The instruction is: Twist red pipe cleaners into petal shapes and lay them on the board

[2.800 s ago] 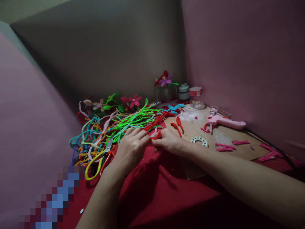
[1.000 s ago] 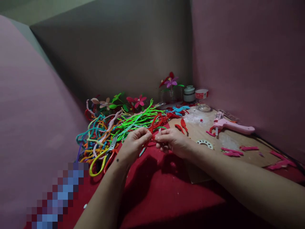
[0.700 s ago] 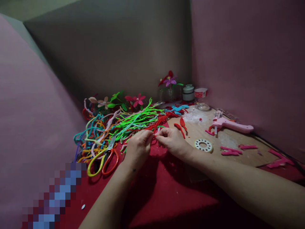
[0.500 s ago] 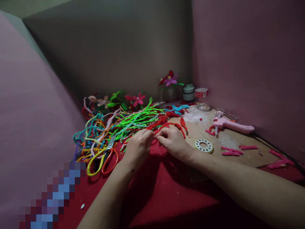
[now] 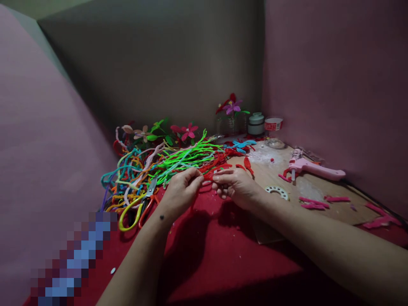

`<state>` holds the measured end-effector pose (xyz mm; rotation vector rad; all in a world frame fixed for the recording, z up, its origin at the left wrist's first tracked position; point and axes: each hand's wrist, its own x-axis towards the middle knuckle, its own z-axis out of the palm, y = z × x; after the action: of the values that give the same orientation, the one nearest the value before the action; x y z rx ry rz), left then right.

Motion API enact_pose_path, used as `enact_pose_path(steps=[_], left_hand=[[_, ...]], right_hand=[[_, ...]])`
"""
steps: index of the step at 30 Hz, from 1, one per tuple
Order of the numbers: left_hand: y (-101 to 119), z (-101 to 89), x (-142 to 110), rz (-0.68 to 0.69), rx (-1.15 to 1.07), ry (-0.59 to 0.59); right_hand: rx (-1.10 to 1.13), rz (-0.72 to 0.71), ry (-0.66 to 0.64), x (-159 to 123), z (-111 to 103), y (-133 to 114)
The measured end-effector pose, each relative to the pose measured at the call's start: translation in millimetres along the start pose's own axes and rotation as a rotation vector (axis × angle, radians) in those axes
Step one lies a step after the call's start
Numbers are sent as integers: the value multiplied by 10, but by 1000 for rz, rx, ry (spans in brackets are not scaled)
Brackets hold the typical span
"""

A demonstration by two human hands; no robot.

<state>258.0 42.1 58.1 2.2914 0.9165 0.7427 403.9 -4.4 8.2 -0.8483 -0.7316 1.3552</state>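
The red fuzzy stem [image 5: 208,173] between the hands, above the desk [image 5: 219,250], should be light, soft and easily bent, best pinched near an end; it looks thin and bright, partly lost against the red pile [image 5: 221,160] behind. The left hand [image 5: 185,187] has a narrow grip, apparently on it; whether the right hand [image 5: 237,185] holds anything I cannot tell. Green stems [image 5: 186,156] lie beyond, scissors [image 5: 149,193] to the left

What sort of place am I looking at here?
Probably a small craft corner: there's a heap of bright green fuzzy stems, a fuzzy pink flower and what looks like a glue gun.
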Motion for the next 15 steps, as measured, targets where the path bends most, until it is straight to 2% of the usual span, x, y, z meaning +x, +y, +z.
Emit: enact_pose_path(steps=[4, 10, 13, 15], left_hand=[[-18, 15, 8, -111, -189, 7], [-152, 15, 40, -279, -720, -138], [-188, 6, 44, -321, -785, -167], [-179, -3, 40, -306, -733, -149]], right_hand=[[-36, -16, -2, 9, 13, -1], [-240, -294, 21, -55, 58, -5], [-334, -407, 39, -72, 59, -4], [-366, -405, 34, -59, 48, -1]])
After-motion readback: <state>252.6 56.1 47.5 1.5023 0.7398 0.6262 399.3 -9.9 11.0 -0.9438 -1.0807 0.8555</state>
